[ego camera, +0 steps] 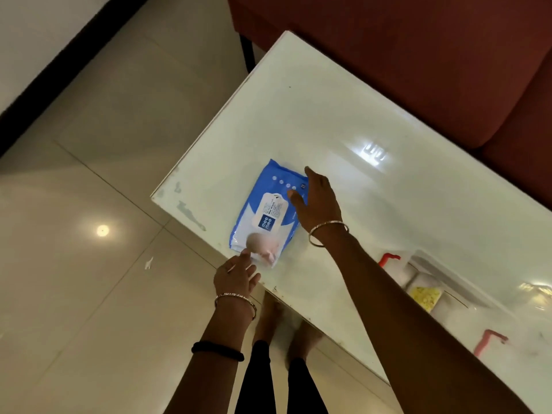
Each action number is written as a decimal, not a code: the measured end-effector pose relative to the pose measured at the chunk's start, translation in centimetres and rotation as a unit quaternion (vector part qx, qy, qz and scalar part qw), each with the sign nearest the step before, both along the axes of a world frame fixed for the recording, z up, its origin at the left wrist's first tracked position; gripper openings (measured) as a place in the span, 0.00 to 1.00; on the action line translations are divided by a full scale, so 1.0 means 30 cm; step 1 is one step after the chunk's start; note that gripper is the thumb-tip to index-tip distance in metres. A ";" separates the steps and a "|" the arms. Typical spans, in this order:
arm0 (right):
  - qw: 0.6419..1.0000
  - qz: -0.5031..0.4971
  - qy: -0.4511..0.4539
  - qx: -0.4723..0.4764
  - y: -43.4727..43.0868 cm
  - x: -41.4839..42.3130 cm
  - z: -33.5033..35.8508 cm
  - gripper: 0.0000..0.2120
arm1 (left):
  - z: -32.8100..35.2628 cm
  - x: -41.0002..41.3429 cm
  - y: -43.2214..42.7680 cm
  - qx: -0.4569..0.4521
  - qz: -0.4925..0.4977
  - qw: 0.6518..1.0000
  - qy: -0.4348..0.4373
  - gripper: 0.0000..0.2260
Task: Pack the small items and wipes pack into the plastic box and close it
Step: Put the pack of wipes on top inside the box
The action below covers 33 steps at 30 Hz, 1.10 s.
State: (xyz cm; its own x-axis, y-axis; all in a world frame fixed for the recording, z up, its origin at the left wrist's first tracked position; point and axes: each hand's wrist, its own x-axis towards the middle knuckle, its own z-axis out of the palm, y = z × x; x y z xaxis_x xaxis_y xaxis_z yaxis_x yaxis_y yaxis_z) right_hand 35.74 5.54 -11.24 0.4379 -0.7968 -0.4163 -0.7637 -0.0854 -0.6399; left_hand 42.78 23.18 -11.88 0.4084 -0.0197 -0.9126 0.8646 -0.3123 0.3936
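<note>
A blue and white wipes pack (pixel 264 212) lies flat near the left corner of the white glass table (pixel 343 115). My right hand (pixel 318 201) hovers at the pack's far right edge, fingers straight and spread. My left hand (pixel 236 276) touches the pack's near end with straight fingertips. A clear plastic box (pixel 442 282) with red clips (pixel 388 258) stands on the table at the right, partly behind my right forearm; something yellow (pixel 425 295) shows inside it.
A dark red sofa (pixel 433 55) runs along the far side of the table. Pale floor tiles (pixel 89 264) spread to the left. My legs and feet (pixel 268 354) stand under the table's near edge.
</note>
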 end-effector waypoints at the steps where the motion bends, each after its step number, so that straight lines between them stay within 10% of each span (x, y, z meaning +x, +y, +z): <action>1: 1.000 -0.005 0.010 0.007 -0.014 0.016 -0.010 0.30 | 0.003 0.002 -0.001 -0.019 0.004 1.000 0.020 0.10; 6: 0.996 -0.064 0.047 0.050 -0.060 0.049 -0.056 0.24 | -0.004 0.019 -0.027 -0.083 -0.018 0.995 0.052 0.20; 18: 0.969 -0.202 -0.037 0.135 0.064 -0.152 0.018 0.06 | 0.007 0.059 0.021 -0.144 -0.151 0.977 -0.037 0.06; 33: 0.887 -0.345 -0.249 0.177 0.265 -0.698 0.364 0.17 | 0.222 -0.145 -0.112 -0.206 -0.400 0.887 -0.107 0.26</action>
State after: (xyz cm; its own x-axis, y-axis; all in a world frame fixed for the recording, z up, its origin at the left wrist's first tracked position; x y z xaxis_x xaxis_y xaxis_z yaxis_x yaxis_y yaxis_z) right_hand 14.79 13.50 -0.32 0.0959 -0.8045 -0.5861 -0.1710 0.5668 -0.8059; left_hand 38.42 19.81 -5.22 0.2772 -0.6951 -0.6633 0.3234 -0.5825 0.7457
